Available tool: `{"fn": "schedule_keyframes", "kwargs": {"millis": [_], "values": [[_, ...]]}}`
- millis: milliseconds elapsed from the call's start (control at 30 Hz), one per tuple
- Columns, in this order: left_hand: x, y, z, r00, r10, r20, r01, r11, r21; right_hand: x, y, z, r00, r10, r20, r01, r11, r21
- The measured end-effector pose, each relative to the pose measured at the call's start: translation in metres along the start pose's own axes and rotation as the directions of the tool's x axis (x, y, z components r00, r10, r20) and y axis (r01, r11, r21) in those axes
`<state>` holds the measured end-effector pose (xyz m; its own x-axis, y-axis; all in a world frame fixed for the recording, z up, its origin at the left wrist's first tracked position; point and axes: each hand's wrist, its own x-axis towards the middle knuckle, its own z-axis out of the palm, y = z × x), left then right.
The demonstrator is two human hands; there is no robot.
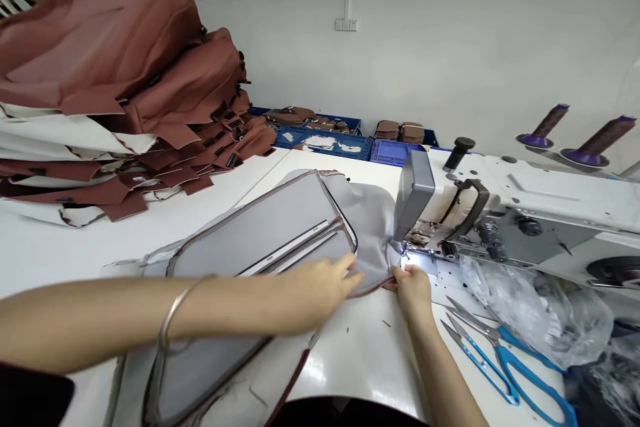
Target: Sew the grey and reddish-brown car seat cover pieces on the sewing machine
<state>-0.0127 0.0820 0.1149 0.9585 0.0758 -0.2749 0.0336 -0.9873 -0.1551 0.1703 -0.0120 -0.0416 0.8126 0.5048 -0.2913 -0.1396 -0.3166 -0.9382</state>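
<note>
A grey-backed sewn cover with dark bound seams lies across the white table, inner side up. Two pale strips run along its middle. My left hand reaches across it with curled fingers, closed on the cover near its dark corner edge; this hand is slightly blurred. At the sewing machine, my right hand pinches the cover's brown-trimmed edge between thumb and fingers, just in front of the lit needle area. Part of the edge is hidden under the machine head.
Reddish-brown covers are piled high at the left. Blue crates with brown pieces stand by the wall. Blue-handled scissors, thread snips and clear plastic bags lie at right. Two thread cones stand behind the machine.
</note>
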Motion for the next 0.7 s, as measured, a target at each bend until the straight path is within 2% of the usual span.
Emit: {"fn": "schedule_keyframes", "kwargs": {"millis": [100,167,233,300,333,367,433,500,567,633,667,700], "values": [[0.016,-0.010,-0.063,0.978,0.092,0.187,-0.080,0.994,-0.068,-0.004,-0.002,0.004,1.000,-0.005,0.005,0.005,1.000,0.025],[0.028,0.005,-0.084,0.937,0.202,0.284,-0.184,0.979,-0.090,-0.007,-0.002,-0.001,1.000,-0.013,0.007,0.013,1.000,0.002],[0.040,0.030,-0.078,0.851,0.365,0.378,-0.327,0.931,-0.162,-0.009,-0.001,-0.010,1.000,-0.030,-0.005,0.030,0.998,-0.061],[0.051,0.055,-0.049,0.735,0.522,0.433,-0.445,0.853,-0.274,-0.009,0.001,-0.019,0.998,-0.062,-0.028,0.057,0.987,-0.150],[0.056,0.066,-0.030,0.709,0.574,0.410,-0.477,0.819,-0.320,-0.007,0.002,-0.023,0.996,-0.082,-0.039,0.072,0.977,-0.201],[0.058,0.075,-0.010,0.710,0.612,0.349,-0.501,0.787,-0.360,-0.005,0.002,-0.026,0.994,-0.103,-0.049,0.087,0.963,-0.254],[0.059,0.087,0.023,0.841,0.502,0.203,-0.382,0.815,-0.435,-0.001,0.003,-0.029,0.987,-0.148,-0.067,0.114,0.925,-0.361],[0.055,0.088,0.038,0.908,0.399,0.127,-0.288,0.815,-0.503,0.001,0.003,-0.028,0.977,-0.195,-0.083,0.135,0.876,-0.464],[0.055,0.080,0.039,0.943,0.328,0.050,-0.249,0.798,-0.549,0.002,0.004,-0.026,0.968,-0.235,-0.086,0.150,0.821,-0.552],[0.063,0.066,0.035,0.990,0.082,-0.112,-0.131,0.825,-0.550,-0.001,0.005,-0.025,0.963,-0.262,-0.069,0.165,0.768,-0.619],[0.071,0.059,0.035,0.978,-0.052,-0.200,-0.061,0.851,-0.521,-0.002,0.006,-0.024,0.960,-0.274,-0.055,0.175,0.742,-0.647],[0.081,0.052,0.036,0.944,-0.162,-0.288,0.001,0.873,-0.488,-0.005,0.006,-0.024,0.957,-0.287,-0.041,0.186,0.716,-0.672]]}}
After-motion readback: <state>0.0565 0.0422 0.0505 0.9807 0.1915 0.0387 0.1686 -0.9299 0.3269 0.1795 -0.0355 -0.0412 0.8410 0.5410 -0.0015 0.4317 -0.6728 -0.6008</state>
